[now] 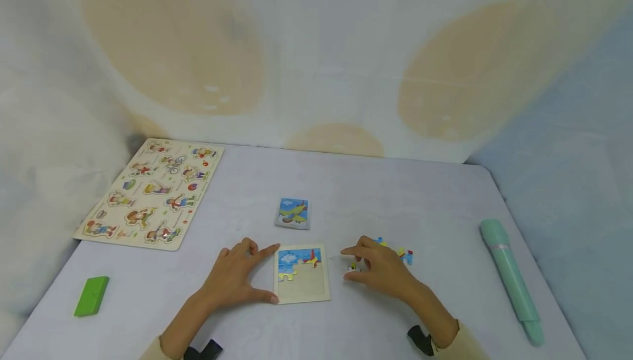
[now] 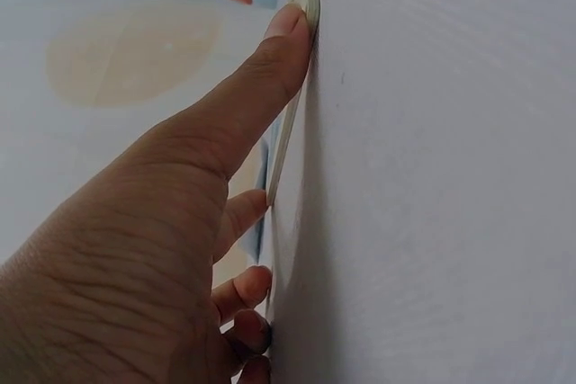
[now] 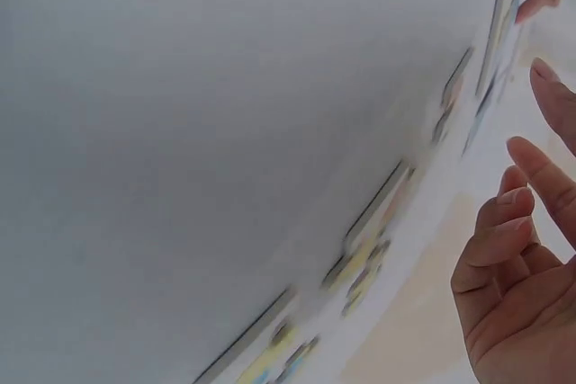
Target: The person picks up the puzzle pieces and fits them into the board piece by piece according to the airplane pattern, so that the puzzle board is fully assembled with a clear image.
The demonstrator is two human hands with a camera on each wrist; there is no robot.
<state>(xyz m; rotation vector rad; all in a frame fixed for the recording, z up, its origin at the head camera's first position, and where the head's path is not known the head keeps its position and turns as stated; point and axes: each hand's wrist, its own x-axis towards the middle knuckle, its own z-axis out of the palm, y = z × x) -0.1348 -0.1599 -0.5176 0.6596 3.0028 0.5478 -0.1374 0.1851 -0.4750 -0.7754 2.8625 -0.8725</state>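
A: Where's your L hand (image 1: pixel 234 277)?
B: At the square pale-wood puzzle tray (image 1: pixel 309 286), flat mid-table, nr you. Your thumb touches its L edge by the near corner, index by the far one, the two spread wide.

A: And inside the tray?
B: Joined blue, yellow + red jigsaw pcs (image 1: pixel 293 258) along the far side and partway down the L; the rest shows bare base.

A: Your R hand (image 1: pixel 386 272)?
B: Just R of the tray, thumb + index apart, nr a small multicoloured loose pc (image 1: pixel 353 267); can't tell if you're touching it. More loose blue-yellow-red pcs (image 1: pixel 406 256) lie past your knuckles, partly hidden.

A: Rest of your table?
B: Small blue square w/ a yellow plane (image 1: pixel 294 212) behind the tray; green rectangular block (image 1: pixel 91 296) front L; big cream cartoon-figure board (image 1: pixel 116 215) back L; mint-green tube (image 1: pixel 513 280) far R.
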